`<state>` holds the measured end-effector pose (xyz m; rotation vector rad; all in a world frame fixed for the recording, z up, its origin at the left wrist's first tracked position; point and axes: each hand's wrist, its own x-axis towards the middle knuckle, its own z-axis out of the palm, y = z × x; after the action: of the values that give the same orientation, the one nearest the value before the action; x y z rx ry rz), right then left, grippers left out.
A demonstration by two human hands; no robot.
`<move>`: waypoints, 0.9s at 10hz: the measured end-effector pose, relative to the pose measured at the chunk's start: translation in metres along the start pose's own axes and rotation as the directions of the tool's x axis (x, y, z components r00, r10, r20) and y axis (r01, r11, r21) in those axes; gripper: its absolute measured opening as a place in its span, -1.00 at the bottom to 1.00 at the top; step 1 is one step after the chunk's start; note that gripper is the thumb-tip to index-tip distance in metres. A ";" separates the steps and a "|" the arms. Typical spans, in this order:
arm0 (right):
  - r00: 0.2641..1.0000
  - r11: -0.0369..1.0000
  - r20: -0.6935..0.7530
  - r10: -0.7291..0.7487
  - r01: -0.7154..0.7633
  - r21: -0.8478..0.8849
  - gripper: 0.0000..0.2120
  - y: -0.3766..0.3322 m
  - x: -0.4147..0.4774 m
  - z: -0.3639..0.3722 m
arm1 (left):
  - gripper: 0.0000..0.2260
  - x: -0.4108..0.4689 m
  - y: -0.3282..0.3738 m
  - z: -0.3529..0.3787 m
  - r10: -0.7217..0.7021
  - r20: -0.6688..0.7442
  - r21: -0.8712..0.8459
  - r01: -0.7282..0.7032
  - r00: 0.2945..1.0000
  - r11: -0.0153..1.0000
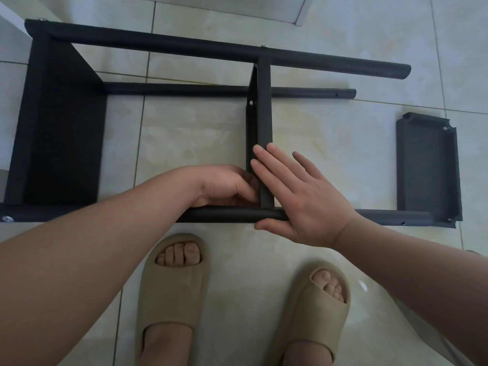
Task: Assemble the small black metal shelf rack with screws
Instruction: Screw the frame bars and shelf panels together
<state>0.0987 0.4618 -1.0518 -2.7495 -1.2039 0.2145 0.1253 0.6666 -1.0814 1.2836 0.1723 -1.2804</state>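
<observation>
The black metal rack [184, 46] lies on its side on the tiled floor, its long tubes running left to right. One shelf panel [60, 128] is fixed at the left end. A middle shelf panel [264, 107] stands between the tubes. My right hand [298, 196] lies flat with straight fingers against the right face of that middle panel, thumb under the near tube [227, 215]. My left hand [224, 186] is curled at the panel's left side just above the near tube; what its fingertips hold is hidden. A screw head [8, 219] shows at the near tube's left end.
A loose shelf panel [427, 167] lies open side up on the floor at the right, by the near tube's end. My two feet in beige slippers [171, 286] stand just in front of the rack. A white wall base runs along the top.
</observation>
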 end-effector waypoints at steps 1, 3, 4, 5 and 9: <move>1.000 1.000 0.003 0.002 -0.002 0.002 -0.12 0.000 0.000 0.000 | -0.80 0.001 0.000 -0.001 0.003 0.005 -0.039 -0.003 1.000 0.999; 1.000 1.000 0.000 0.003 -0.003 0.009 -0.12 0.000 0.000 0.000 | -0.85 0.000 0.001 0.003 0.003 -0.012 0.069 -0.002 1.000 0.998; 1.000 1.000 -0.004 0.002 -0.002 0.009 -0.12 0.000 0.000 0.000 | -0.84 -0.001 0.001 0.001 0.008 -0.014 0.014 -0.008 1.000 1.000; 1.000 1.000 -0.005 0.002 -0.002 0.006 -0.13 0.000 0.000 0.000 | -0.83 -0.001 0.002 0.000 0.014 0.000 -0.033 -0.014 1.000 0.999; 1.000 1.000 -0.002 0.004 -0.004 -0.001 -0.13 0.000 0.000 -0.001 | -0.84 0.000 -0.001 -0.001 0.024 -0.009 -0.002 -0.024 1.000 1.000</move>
<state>0.0986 0.4619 -1.0512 -2.7522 -1.1986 0.2117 0.1250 0.6672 -1.0821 1.2863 0.1644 -1.2537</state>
